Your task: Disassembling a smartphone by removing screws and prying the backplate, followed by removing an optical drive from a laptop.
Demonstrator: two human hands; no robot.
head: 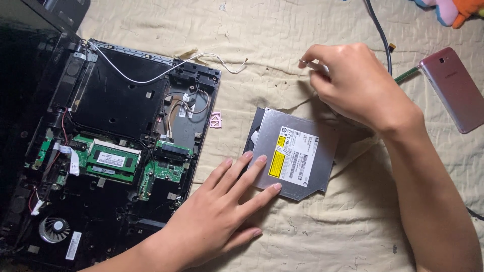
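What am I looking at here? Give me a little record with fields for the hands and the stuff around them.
Setting: cream quilted cloth
Left hand: flat, fingers pressing the silver optical drive
Right hand: pinching a small pale item, too small to identify
Opened device: laptop base, cover off, green circuit boards and fan exposed
Loose part: small pink piece
Nearby: pink phone, dark cable, plush toy

A single head-worn camera looks steeply down from close above a cream quilted cloth (282,236). The left hand (217,211) enters from the bottom edge and the right hand (353,83) from the lower right. An opened laptop base (116,106) fills the frame beyond the left hand; nothing above cloth level shows.
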